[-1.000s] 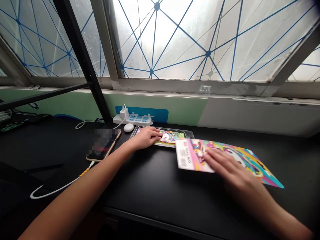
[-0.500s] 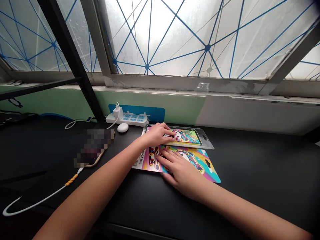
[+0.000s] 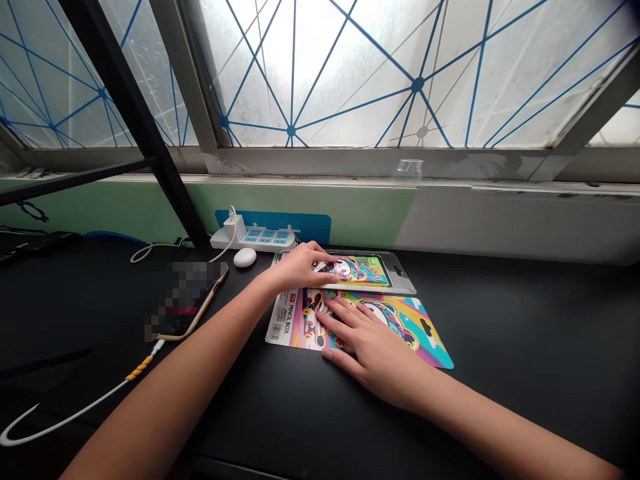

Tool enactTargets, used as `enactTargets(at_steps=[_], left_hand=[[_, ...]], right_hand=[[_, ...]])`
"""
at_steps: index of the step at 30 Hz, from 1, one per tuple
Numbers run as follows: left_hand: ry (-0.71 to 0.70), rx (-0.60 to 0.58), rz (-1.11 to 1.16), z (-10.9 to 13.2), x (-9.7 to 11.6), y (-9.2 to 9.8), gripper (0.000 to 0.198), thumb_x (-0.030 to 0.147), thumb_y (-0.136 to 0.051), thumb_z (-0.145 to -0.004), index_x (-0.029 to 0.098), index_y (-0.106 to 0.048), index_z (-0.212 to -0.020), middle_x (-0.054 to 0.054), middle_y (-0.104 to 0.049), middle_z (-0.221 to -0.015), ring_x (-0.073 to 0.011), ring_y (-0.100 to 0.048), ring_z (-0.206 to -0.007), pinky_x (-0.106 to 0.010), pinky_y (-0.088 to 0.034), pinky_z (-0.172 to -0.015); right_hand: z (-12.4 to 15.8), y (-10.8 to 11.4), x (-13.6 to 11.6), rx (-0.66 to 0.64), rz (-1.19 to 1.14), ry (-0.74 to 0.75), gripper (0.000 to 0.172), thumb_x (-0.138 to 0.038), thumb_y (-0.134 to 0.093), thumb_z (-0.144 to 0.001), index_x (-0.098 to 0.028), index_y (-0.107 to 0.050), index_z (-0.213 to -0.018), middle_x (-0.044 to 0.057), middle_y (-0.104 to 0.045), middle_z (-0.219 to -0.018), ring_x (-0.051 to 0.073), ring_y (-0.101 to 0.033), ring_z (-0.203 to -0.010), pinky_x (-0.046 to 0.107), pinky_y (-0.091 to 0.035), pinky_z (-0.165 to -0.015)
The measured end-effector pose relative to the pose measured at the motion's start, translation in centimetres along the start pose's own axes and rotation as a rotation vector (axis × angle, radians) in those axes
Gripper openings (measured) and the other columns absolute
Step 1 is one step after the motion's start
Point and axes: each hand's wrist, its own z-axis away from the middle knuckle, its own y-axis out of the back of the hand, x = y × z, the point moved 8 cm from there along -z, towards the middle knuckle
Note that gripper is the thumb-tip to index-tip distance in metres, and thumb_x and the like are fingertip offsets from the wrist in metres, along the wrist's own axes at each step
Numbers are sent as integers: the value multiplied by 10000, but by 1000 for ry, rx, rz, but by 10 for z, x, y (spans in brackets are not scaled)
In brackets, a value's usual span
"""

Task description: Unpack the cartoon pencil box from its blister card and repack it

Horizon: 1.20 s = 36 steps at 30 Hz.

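Note:
A brightly printed backing card (image 3: pixel 287 327), marked "PENCIL BOX", lies on the black desk. Flat on its middle rests my right hand (image 3: pixel 357 340), fingers spread. Just behind the card is a clear plastic blister shell (image 3: pixel 403 280) with a colourful pencil box (image 3: pixel 363 270) inside it. My left hand (image 3: pixel 303 267) lies over the left part of the shell, thumb and fingers stretched apart and touching the pencil box area. The fingers do not wrap round anything visible. My left forearm passes in front of the card's left side.
A white power strip (image 3: pixel 270 239) with a plugged-in charger stands against the wall, a small white rounded case (image 3: pixel 245 258) beside it. On the left lies a phone (image 3: pixel 187 307), partly blurred, with a white cable (image 3: pixel 100 407). A black metal post (image 3: pixel 135 120) rises at back left.
The blister shell and my left hand have slid a little to the left over the desk. My right hand stays on the card, which shows more of its left end now.

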Motion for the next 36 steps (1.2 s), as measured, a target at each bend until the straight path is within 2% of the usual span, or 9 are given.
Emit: enactTargets(at_steps=[7,14,18,21,25,28,30,33,36], left_hand=[[2,-24,42,3,6,4,499,542,-810,-768,297,-784,-1202,-59,-641,-1182,-258,-678,-1064,-331,-537,-945],[30,22,22,3,8,0,523,555,-789,-787,287,-770,-1236,-77,-620,-1182,-294,-626,-1164,-373,-510,-1003],[18,32,33,3,8,0,529,576,-795,-777,285,-776,-1219,-74,-626,-1174,-283,-643,-1127,-377,-509,-1007],[-8,31,53,2,7,1,519,575,-807,-768,280,-784,-1194,-64,-639,-1157,-259,-666,-1072,-357,-519,-987],[-23,39,62,2,5,1,507,573,-810,-765,283,-786,-1180,-60,-644,-1154,-257,-670,-1069,-352,-528,-975],[-25,46,57,3,5,1,515,581,-808,-765,284,-779,-1185,-59,-643,-1156,-268,-660,-1100,-365,-520,-997],[-27,49,55,3,6,1,510,574,-812,-765,285,-777,-1184,-60,-645,-1165,-273,-653,-1121,-370,-515,-1009],[-25,56,55,4,6,1,501,553,-815,-774,273,-775,-1188,-68,-648,-1185,-281,-643,-1150,-374,-510,-1020],[-28,60,57,4,7,2,495,547,-816,-776,264,-776,-1180,-73,-654,-1197,-290,-632,-1175,-378,-506,-1030]], right_hand=[[0,-1,0,31,53,11,584,-534,-431,-1051,-294,-433,-1583,89,-329,-1682,338,-278,-1555,634,-279,-1229],[-2,-3,-4,61,87,61,569,-486,-421,-1066,-246,-433,-1581,110,-385,-1655,334,-296,-1549,660,-316,-1205],[1,6,-8,142,29,143,475,-380,-511,-1037,-225,-570,-1483,119,-535,-1564,332,-403,-1502,597,-388,-1194],[4,13,-10,168,-42,202,394,-312,-522,-1027,-226,-654,-1388,91,-639,-1469,291,-508,-1436,500,-452,-1173],[8,22,-12,205,-85,244,322,-271,-538,-1009,-241,-713,-1277,84,-692,-1397,273,-601,-1345,470,-502,-1122],[13,32,-19,303,-148,304,269,-228,-494,-1023,-254,-757,-1071,65,-794,-1145,228,-725,-1093,402,-583,-963],[17,43,-21,411,-171,319,257,-237,-492,-1026,-253,-746,-984,56,-801,-981,212,-736,-920,370,-595,-841],[19,58,-13,550,-121,277,239,-259,-506,-1025,-244,-724,-928,56,-780,-893,209,-713,-826,355,-573,-766],[9,67,13,558,39,136,279,-302,-483,-1031,-238,-720,-899,75,-777,-925,227,-703,-857,367,-559,-786]])
